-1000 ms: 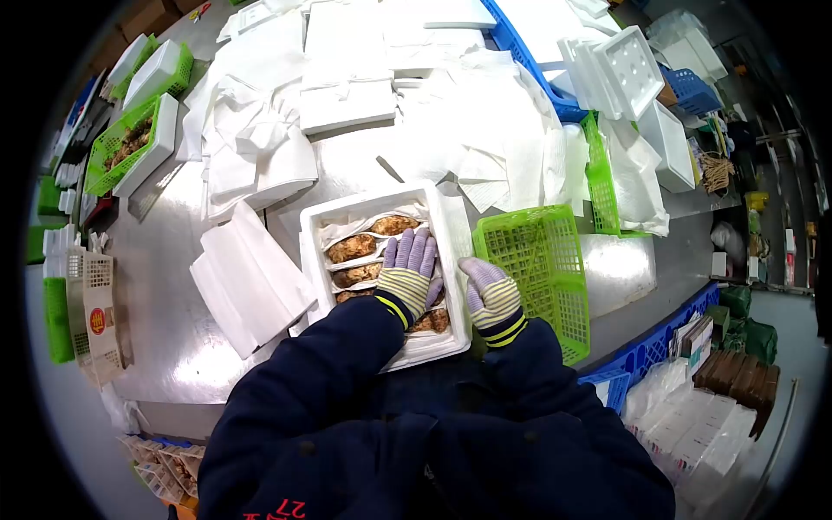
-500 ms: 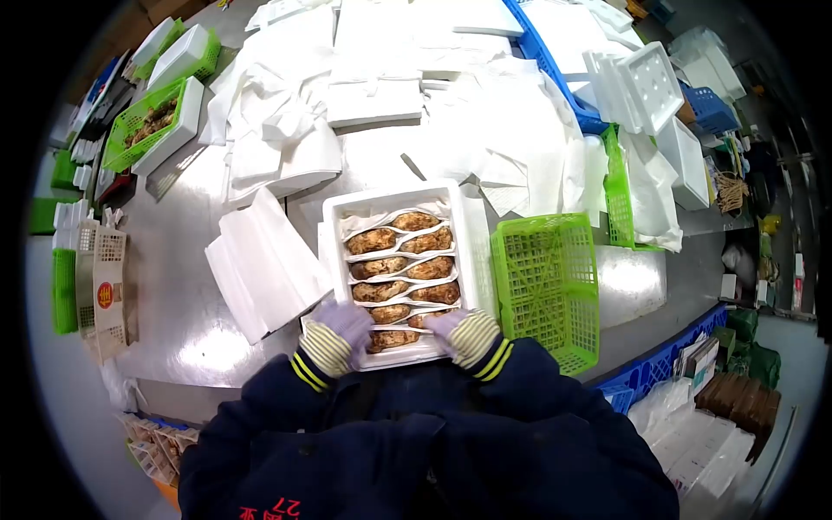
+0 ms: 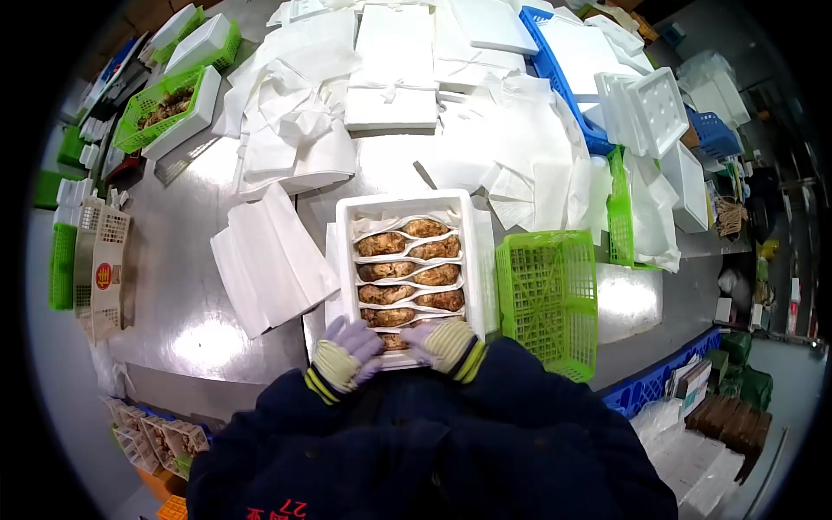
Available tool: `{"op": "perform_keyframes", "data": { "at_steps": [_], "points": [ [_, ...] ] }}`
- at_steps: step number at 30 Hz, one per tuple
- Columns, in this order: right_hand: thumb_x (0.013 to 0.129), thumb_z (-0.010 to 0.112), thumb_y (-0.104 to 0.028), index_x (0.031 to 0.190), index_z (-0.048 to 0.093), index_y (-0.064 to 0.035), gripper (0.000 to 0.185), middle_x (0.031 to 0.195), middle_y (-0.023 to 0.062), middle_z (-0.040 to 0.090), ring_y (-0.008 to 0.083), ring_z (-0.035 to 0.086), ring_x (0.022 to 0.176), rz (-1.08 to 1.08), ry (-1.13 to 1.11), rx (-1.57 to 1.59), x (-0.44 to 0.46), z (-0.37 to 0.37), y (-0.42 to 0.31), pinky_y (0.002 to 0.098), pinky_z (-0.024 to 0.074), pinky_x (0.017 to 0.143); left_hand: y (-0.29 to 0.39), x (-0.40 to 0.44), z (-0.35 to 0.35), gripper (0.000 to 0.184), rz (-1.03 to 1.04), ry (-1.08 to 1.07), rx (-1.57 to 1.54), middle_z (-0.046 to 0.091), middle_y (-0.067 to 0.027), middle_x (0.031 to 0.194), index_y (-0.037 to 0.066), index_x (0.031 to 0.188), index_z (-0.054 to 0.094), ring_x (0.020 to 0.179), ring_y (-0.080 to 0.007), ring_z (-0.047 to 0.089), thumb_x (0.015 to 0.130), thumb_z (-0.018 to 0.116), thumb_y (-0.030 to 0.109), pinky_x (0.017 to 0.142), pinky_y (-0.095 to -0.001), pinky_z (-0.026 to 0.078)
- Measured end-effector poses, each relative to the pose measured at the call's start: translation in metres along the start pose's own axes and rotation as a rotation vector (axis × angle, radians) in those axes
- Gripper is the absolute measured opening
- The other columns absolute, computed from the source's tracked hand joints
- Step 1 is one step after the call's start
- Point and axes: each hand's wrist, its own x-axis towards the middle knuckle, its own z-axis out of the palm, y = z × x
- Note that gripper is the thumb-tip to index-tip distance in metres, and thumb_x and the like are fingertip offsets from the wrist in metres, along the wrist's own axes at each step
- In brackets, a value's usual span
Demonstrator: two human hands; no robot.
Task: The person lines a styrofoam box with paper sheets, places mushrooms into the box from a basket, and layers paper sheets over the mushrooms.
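In front of me stands a white foam box (image 3: 347, 260). Two columns of brown, mottled mushrooms (image 3: 381, 244) lie in it, with strips of white paper (image 3: 407, 259) winding between the rows. My left hand (image 3: 348, 350), in a pale purple glove, rests at the box's near left corner with its fingers apart. My right hand (image 3: 440, 343), gloved alike, lies across the near right end, fingers stretched out to the left. Between the fingertips shows the nearest mushroom (image 3: 393, 341). Part of the near row is hidden under my right hand.
To the right sits a green plastic basket (image 3: 548, 303). Folded white paper sheets (image 3: 270, 260) lie left of the box. Farther back are crumpled papers, foam lids (image 3: 392, 106) and a blue crate (image 3: 555, 78). A green basket of mushrooms (image 3: 156, 108) stands back left.
Both hands have shifted slightly, and the left fingers now spread at the corner. My right fingers have moved left over the near row. The whole view has shifted a little.
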Motion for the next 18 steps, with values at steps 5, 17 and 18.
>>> {"op": "perform_keyframes", "data": {
  "at_steps": [5,17,18],
  "points": [
    [0.088,0.051,-0.005,0.116,0.054,-0.0003,0.029,0.102,0.0181,0.06,0.0287,0.059,0.092,0.374,0.907,0.318,-0.057,0.009,0.051,0.0364,0.0476,0.082,-0.04,-0.069,0.055,0.029,-0.721,0.535,-0.471,0.059,-0.0171,0.1,-0.002,0.111,0.054,0.096,-0.0319,0.057,0.089,0.055,0.017,0.085,-0.0367,0.045],
    [0.09,0.055,-0.017,0.108,0.057,0.0038,0.028,0.093,0.0117,0.063,0.0224,0.062,0.081,0.777,0.777,1.663,-0.042,0.085,0.135,0.0344,0.0524,0.074,-0.067,-0.048,0.089,0.032,-0.91,-0.164,-0.158,0.062,-0.0163,0.092,0.004,0.102,0.058,0.089,-0.0313,0.061,0.079,0.066,0.025,0.076,-0.041,0.047],
    [0.09,0.055,-0.017,0.108,0.057,0.0038,0.028,0.093,0.0117,0.063,0.0224,0.062,0.081,0.776,0.777,1.661,-0.042,0.075,0.12,0.0344,0.0524,0.074,-0.07,-0.047,0.094,0.021,-0.917,-0.233,-0.171,0.062,-0.0176,0.099,0.002,0.101,0.058,0.09,-0.0309,0.06,0.087,0.054,0.017,0.077,-0.0395,0.048]
  ]
}}
